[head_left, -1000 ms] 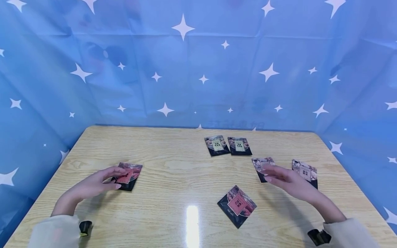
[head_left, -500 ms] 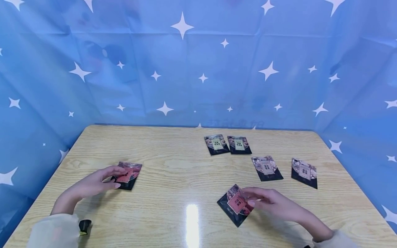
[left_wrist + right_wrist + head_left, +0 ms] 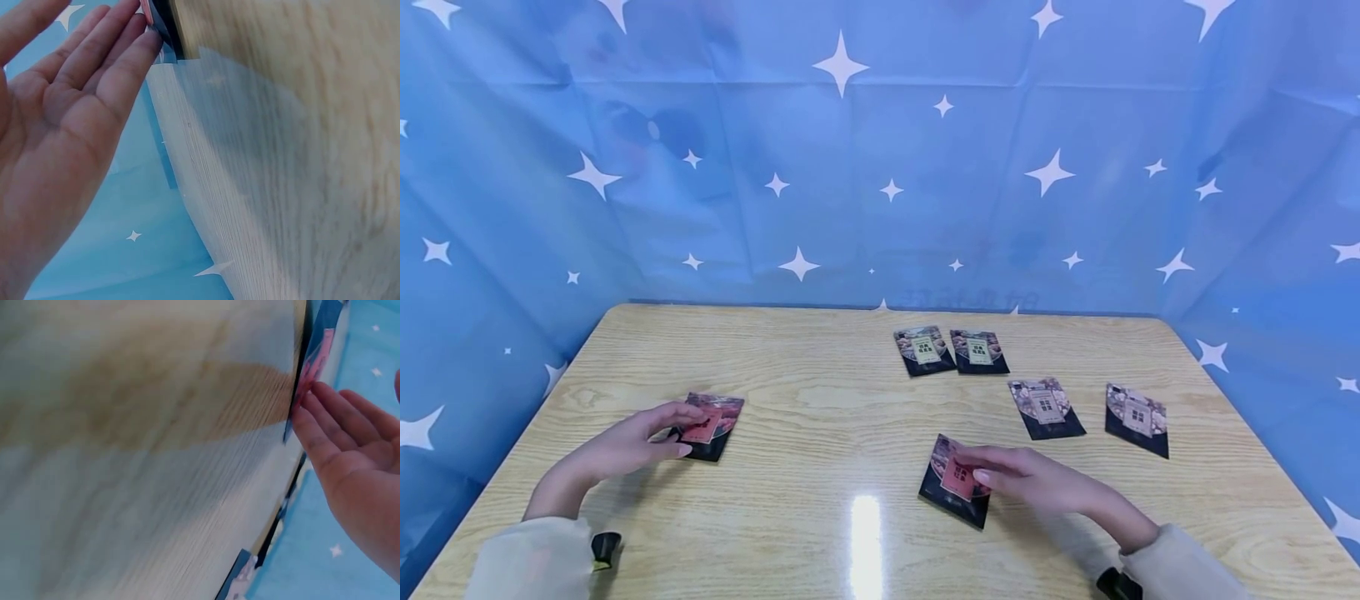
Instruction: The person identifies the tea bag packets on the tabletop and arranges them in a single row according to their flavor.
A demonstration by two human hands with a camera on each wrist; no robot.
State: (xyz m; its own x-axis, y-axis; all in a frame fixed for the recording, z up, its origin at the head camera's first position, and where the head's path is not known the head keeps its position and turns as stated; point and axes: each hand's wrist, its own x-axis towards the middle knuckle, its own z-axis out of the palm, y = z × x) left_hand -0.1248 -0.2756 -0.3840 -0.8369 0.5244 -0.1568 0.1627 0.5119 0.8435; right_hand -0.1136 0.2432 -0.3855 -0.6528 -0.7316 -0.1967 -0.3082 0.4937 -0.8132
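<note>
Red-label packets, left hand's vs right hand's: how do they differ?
The left packet lies nearly square to the table edge; the right packet is rotated, with a corner toward the viewer. Left hand covers its near-left edge; right hand rests fingers on its right side. Both lie flat, dark with pink labels.

Head view high above table (image 3: 820, 400); wrist views close, skimming it.

Glossy wood-grain table (image 3: 820, 400), shiny packets (image 3: 955, 482)
</note>
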